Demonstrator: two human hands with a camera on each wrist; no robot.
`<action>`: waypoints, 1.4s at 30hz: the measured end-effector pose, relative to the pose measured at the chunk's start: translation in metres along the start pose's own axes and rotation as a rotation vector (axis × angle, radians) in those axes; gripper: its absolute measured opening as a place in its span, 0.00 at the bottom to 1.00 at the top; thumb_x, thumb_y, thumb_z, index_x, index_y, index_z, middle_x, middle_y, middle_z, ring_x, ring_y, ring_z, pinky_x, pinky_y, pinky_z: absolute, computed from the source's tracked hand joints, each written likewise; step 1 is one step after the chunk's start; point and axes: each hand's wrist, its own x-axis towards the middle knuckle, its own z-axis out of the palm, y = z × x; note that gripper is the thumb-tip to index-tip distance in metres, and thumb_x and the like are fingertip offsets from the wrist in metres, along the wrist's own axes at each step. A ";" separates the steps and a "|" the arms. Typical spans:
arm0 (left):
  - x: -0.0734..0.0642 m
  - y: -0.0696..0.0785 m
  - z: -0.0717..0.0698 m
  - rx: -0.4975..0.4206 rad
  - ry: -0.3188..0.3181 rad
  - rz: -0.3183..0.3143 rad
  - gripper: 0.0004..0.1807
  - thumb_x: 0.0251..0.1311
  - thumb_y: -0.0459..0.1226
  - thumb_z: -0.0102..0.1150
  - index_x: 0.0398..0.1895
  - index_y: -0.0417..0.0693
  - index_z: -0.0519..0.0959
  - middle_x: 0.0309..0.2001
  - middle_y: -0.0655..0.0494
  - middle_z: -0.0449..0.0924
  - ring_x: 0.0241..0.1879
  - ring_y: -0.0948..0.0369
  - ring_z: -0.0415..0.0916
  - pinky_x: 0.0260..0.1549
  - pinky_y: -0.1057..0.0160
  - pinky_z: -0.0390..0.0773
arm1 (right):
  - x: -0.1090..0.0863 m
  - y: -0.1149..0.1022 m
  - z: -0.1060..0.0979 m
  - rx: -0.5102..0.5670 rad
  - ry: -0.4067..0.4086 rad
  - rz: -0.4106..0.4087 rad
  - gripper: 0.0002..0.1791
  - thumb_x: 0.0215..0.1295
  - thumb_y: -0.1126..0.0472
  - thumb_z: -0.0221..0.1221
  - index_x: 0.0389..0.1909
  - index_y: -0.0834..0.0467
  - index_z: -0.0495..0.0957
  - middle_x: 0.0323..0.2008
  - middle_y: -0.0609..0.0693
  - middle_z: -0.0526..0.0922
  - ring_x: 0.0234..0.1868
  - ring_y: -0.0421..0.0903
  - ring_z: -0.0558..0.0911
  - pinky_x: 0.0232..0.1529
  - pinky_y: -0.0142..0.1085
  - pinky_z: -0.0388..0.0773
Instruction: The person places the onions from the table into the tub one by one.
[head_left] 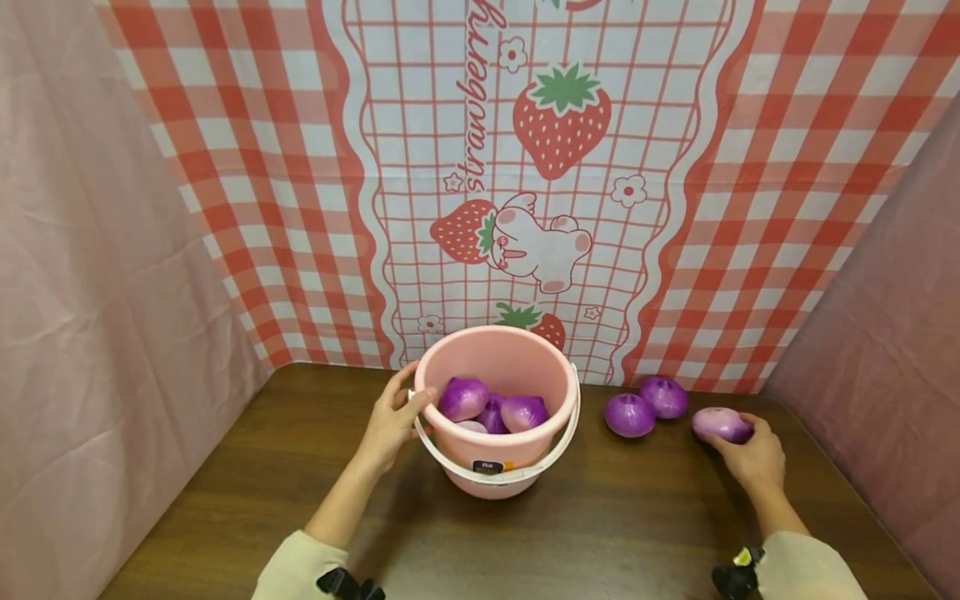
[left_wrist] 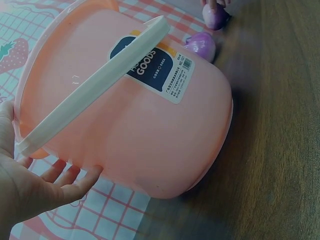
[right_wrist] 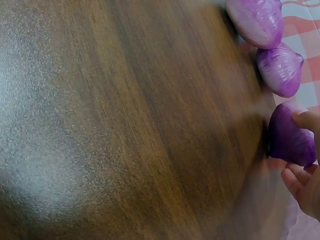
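A pink bucket [head_left: 528,451] with a white handle [head_left: 505,477] stands on the table, several purple onions [head_left: 463,398] inside it. My left hand [head_left: 385,427] holds its left rim, thumb over the edge and fingers spread against the outer wall, as the left wrist view shows. Over at the right, my right hand [head_left: 759,460] grips a purple onion [head_left: 718,422] between thumb and fingers, low at the tabletop. Two more onions, a front one [head_left: 630,415] and a rear one [head_left: 664,397], sit side by side between the bucket and that hand.
Behind the brown wooden table [head_left: 600,533] hangs a red-and-white checked cloth [head_left: 540,150] with strawberry prints. Pink cloth walls, a left one [head_left: 127,275] and a right one [head_left: 885,333], flank the table. The bucket's handle hangs down across its front.
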 end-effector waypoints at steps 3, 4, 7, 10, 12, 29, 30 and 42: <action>0.000 0.000 0.000 -0.002 -0.001 0.001 0.31 0.62 0.35 0.56 0.68 0.57 0.60 0.47 0.40 0.73 0.30 0.64 0.77 0.27 0.62 0.84 | 0.000 0.001 -0.001 0.007 0.003 0.010 0.40 0.60 0.51 0.60 0.64 0.70 0.56 0.59 0.76 0.62 0.60 0.72 0.61 0.61 0.61 0.59; 0.000 0.000 0.000 -0.002 -0.001 0.001 0.31 0.62 0.35 0.56 0.68 0.57 0.60 0.47 0.40 0.73 0.29 0.64 0.77 0.27 0.62 0.84 | 0.000 0.001 -0.001 0.008 0.006 0.013 0.40 0.60 0.50 0.60 0.64 0.70 0.57 0.60 0.76 0.62 0.60 0.72 0.61 0.61 0.61 0.59; 0.000 0.001 0.001 -0.006 -0.002 0.003 0.31 0.62 0.35 0.55 0.69 0.57 0.60 0.48 0.39 0.73 0.29 0.64 0.77 0.27 0.63 0.84 | 0.001 0.001 -0.002 0.012 0.017 0.011 0.40 0.59 0.50 0.60 0.64 0.70 0.57 0.59 0.76 0.63 0.60 0.72 0.62 0.61 0.61 0.59; -0.001 0.001 0.001 -0.009 -0.004 0.005 0.32 0.62 0.35 0.55 0.69 0.56 0.60 0.48 0.37 0.72 0.29 0.64 0.77 0.27 0.63 0.84 | 0.002 0.000 -0.004 0.022 0.029 0.001 0.39 0.60 0.51 0.60 0.64 0.70 0.57 0.59 0.77 0.63 0.59 0.72 0.62 0.61 0.60 0.60; -0.001 0.001 0.000 -0.006 -0.005 0.006 0.32 0.62 0.35 0.55 0.69 0.56 0.60 0.49 0.37 0.72 0.29 0.65 0.77 0.27 0.63 0.84 | 0.003 -0.001 -0.005 0.028 0.035 -0.011 0.39 0.60 0.51 0.59 0.64 0.71 0.58 0.59 0.77 0.63 0.59 0.72 0.62 0.61 0.60 0.60; -0.001 0.001 0.001 -0.005 -0.008 0.006 0.31 0.62 0.35 0.55 0.69 0.57 0.60 0.50 0.37 0.72 0.30 0.65 0.77 0.28 0.63 0.84 | 0.004 -0.014 -0.024 0.065 0.090 -0.094 0.39 0.58 0.53 0.61 0.63 0.72 0.60 0.59 0.75 0.65 0.59 0.70 0.64 0.60 0.59 0.62; -0.001 0.001 0.000 -0.006 -0.008 0.007 0.31 0.62 0.35 0.55 0.69 0.57 0.60 0.50 0.37 0.72 0.29 0.65 0.77 0.28 0.63 0.84 | 0.003 -0.016 -0.025 0.068 0.090 -0.095 0.39 0.58 0.53 0.61 0.63 0.72 0.60 0.59 0.75 0.65 0.60 0.70 0.64 0.60 0.59 0.62; -0.001 0.001 0.000 -0.002 -0.011 0.009 0.32 0.62 0.35 0.55 0.69 0.56 0.59 0.49 0.36 0.72 0.28 0.65 0.77 0.28 0.64 0.84 | -0.004 -0.029 -0.033 0.068 0.081 -0.097 0.40 0.58 0.51 0.62 0.64 0.69 0.60 0.59 0.72 0.67 0.52 0.64 0.70 0.47 0.48 0.68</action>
